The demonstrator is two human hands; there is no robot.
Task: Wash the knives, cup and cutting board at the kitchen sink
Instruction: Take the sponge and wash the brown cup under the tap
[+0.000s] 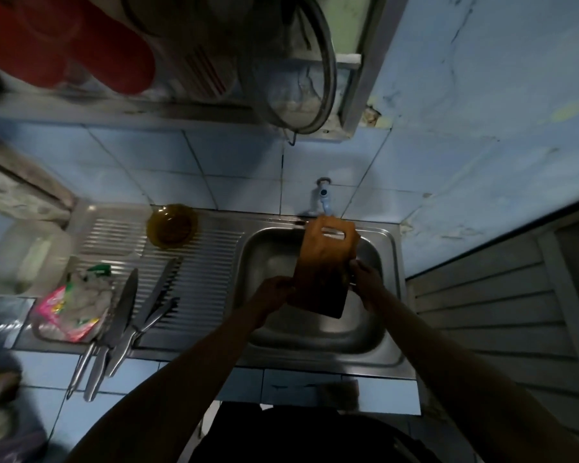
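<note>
Over the sink, left hand, right hand gripping cutting board edges

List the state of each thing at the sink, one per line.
Cutting board: held tilted over the basin, handle slot up under the tap.
Left hand: grips the board's left edge.
Right hand: grips its right edge.
Knives: lying on the drainboard, handles over the front edge.
Amber bowl: upright on the drainboard.
Tap: flow not discernible.
</note>
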